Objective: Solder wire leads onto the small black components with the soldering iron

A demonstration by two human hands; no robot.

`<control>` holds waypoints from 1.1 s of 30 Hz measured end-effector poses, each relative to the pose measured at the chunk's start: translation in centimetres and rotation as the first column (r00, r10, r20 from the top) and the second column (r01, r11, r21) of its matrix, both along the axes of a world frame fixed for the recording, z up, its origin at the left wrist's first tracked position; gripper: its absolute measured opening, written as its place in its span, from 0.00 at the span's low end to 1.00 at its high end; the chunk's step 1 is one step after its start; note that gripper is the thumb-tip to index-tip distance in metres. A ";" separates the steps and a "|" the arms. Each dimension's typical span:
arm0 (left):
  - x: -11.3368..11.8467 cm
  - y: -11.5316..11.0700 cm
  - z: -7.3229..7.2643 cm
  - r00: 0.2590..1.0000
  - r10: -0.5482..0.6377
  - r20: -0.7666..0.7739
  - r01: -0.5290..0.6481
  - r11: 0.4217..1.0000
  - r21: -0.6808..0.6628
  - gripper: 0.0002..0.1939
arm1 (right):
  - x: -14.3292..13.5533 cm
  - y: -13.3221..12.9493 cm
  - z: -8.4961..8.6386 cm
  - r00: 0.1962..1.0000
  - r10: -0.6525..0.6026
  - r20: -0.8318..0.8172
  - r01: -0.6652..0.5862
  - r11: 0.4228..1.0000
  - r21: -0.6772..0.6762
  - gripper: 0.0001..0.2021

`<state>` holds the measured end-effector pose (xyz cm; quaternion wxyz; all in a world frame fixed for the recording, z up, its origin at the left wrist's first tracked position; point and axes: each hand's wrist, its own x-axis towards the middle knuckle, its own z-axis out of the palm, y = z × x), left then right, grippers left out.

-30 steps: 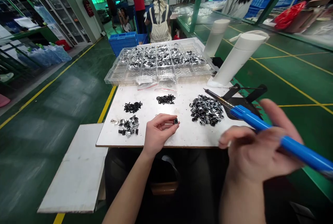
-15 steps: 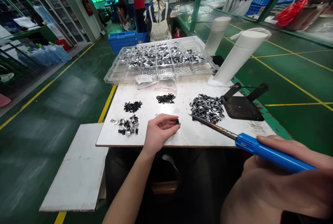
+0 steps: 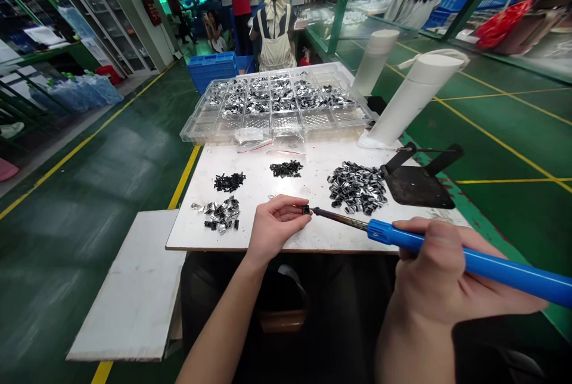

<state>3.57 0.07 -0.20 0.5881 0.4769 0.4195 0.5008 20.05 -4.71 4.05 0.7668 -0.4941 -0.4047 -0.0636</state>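
Near the table's front edge, my left hand (image 3: 277, 223) pinches a small black square part (image 3: 306, 209) between thumb and fingers. My right hand (image 3: 442, 271) is wrapped round the blue handle of a soldering iron (image 3: 379, 232). The iron's dark tip points left and is at the black part, touching it or very close. Beyond the iron lies a heap of black-and-silver parts (image 3: 357, 187). Left of my left hand is a smaller pile of silver and black pieces (image 3: 222, 215). Two piles of tiny black pieces (image 3: 229, 181) lie farther back.
A clear divided tray (image 3: 286, 119) full of parts covers the back of the white table (image 3: 313, 161). A black metal stand (image 3: 417, 186) and two white tubes (image 3: 413, 98) are on the right. A lower white board (image 3: 129, 289) is at left. Several people are in the background.
My right hand has moved left and inward, bringing the soldering iron's tip from open table to the black part. My left hand has stayed nearly still, holding that part.
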 end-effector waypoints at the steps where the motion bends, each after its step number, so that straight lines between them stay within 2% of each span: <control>1: 0.0 0.0 0.0 1.000 -0.002 -0.001 0.002 1.000 0.004 0.13 | 0.0 0.0 -0.1 1.000 -0.012 0.002 0.012 1.000 -0.005 0.14; 5: 0.0 0.0 0.0 1.000 -0.016 0.000 0.016 1.000 0.025 0.12 | -0.1 -0.2 -0.3 1.000 0.014 0.010 -0.014 0.999 -0.040 0.14; 18: 0.1 0.1 -0.1 1.000 -0.029 -0.009 0.030 0.998 0.056 0.12 | 0.0 0.3 -0.8 1.000 0.006 0.028 -0.007 0.999 0.040 0.12; 24: 0.0 0.1 -0.2 0.999 -0.026 -0.019 0.027 0.997 0.066 0.12 | 0.0 0.4 -0.8 0.999 -0.023 0.035 0.024 1.000 -0.015 0.16; 33: 0.1 0.1 -0.1 0.999 -0.030 -0.018 0.031 0.997 0.066 0.12 | 0.0 0.4 -0.8 0.998 0.031 0.050 -0.032 0.999 0.021 0.14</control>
